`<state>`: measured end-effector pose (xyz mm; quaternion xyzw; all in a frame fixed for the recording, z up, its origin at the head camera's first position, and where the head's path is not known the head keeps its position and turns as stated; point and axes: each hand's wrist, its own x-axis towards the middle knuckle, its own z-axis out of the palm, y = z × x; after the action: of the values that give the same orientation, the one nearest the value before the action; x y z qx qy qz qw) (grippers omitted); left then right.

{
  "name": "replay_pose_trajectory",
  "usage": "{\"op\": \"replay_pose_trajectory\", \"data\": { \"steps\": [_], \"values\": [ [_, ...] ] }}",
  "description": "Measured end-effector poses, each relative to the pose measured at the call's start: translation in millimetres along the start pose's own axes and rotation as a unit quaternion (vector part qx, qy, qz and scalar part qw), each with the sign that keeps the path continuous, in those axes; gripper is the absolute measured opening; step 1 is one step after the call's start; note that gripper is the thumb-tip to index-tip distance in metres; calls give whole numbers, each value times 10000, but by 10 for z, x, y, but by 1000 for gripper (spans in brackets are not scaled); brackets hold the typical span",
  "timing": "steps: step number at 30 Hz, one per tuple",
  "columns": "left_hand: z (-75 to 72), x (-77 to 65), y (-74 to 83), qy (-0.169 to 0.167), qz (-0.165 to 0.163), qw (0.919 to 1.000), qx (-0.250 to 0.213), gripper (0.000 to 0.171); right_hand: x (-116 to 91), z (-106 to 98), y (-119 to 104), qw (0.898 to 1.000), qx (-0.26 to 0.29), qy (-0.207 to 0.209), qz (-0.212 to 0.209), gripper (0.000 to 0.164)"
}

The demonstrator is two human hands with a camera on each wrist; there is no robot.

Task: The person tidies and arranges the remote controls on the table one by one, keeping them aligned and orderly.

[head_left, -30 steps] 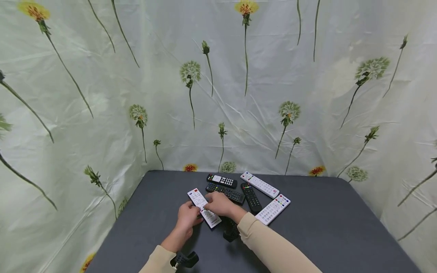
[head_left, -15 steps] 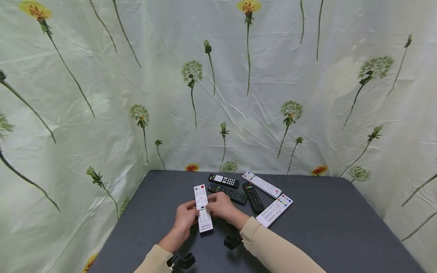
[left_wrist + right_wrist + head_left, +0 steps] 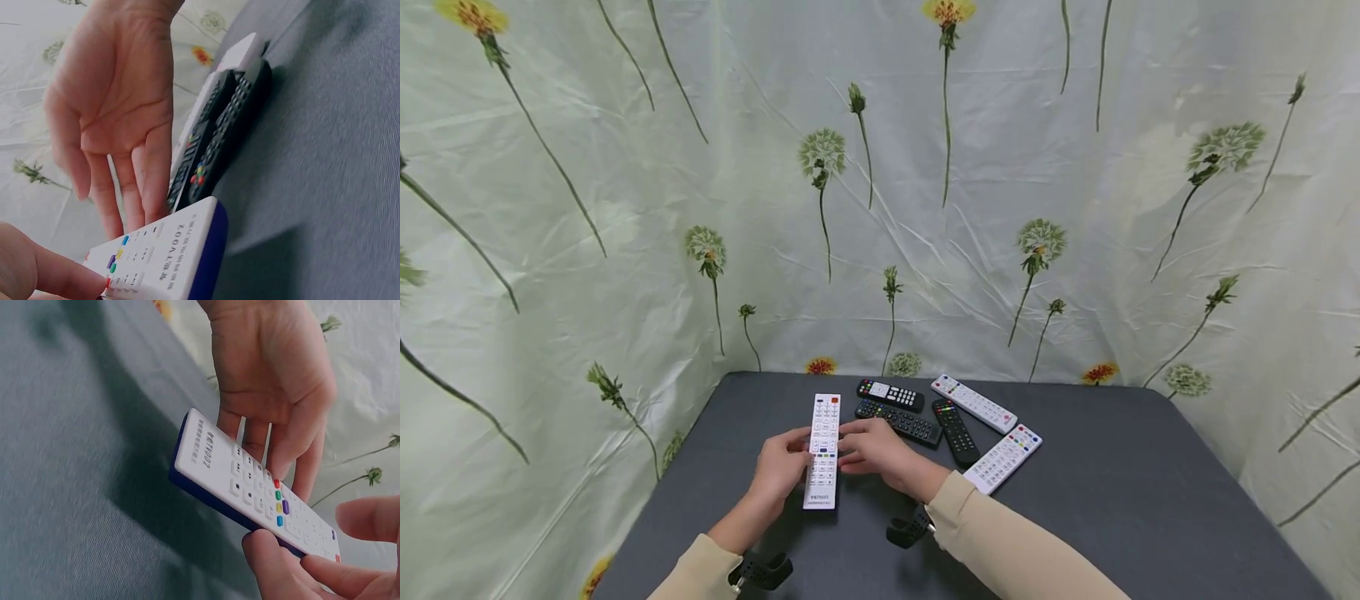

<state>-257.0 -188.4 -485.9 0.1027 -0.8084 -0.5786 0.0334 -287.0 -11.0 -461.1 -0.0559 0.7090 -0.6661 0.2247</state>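
A white remote control (image 3: 823, 454) with a dark blue underside is held up over the dark table, its printed end toward me. My left hand (image 3: 778, 467) grips it from the left, thumb on the button face and fingers beneath. On the other side, my right hand (image 3: 880, 454) has its fingertips at the remote's edge. In the right wrist view, the right thumb (image 3: 369, 519) stands raised off the buttons. The left wrist view shows the right palm (image 3: 125, 87) facing the remote with loosely extended fingers.
Behind and right of my hands lie two black remotes (image 3: 891, 395) (image 3: 901, 422), a third black remote (image 3: 956, 433), and two white remotes (image 3: 974, 403) (image 3: 1004, 458). A flower-patterned curtain (image 3: 760, 208) hangs around the table (image 3: 1112, 500).
The white remote has turned from slanted to nearly straight toward me and shifted left. The left hand has moved left with it; the right thumb has lifted away from its face.
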Motion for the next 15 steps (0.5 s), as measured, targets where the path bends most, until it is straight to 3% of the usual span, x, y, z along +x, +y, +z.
{"op": "replay_pose_trajectory", "data": {
  "steps": [8,15],
  "values": [
    [-261,-21,10,-127,-22,9994,334,48,7,97,-3,9967,643,-494,86,48],
    [-558,-17,-38,6,18,9970,768,48,106,366,45,9900,1049,-940,-71,50]
  ]
}}
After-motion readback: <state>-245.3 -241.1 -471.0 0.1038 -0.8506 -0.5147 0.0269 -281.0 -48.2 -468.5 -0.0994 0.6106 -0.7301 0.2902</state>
